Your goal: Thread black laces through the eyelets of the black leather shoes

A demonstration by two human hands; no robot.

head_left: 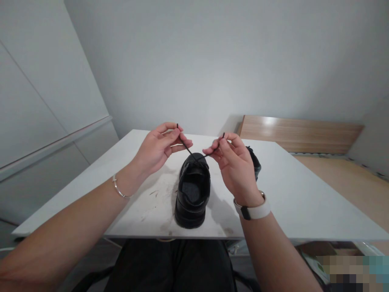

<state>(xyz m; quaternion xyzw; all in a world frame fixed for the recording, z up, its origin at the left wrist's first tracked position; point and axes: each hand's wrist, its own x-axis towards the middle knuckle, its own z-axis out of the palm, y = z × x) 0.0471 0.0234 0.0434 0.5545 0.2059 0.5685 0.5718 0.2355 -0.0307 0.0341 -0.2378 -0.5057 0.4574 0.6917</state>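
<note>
A black shoe point(192, 202) stands upright on the white table, its toe pointing away from me and its heel near the front edge. My left hand point(161, 147) pinches one end of a black shoelace point(187, 149) between thumb and fingers, above and left of the toe. On the other side, my right hand point(232, 162) has the other lace end pinched the same way. Both lace ends run taut down to the front of the shoe's opening, forming a V. Partly hidden behind my right hand is a second black shoe point(257, 164).
The white table point(304, 202) has dark smudges and bits of dirt left of the shoe. A grey wall point(197, 73) rises behind it. At the right is a wooden headboard point(300, 134) with a tan surface below. My dark-trousered legs are under the table edge.
</note>
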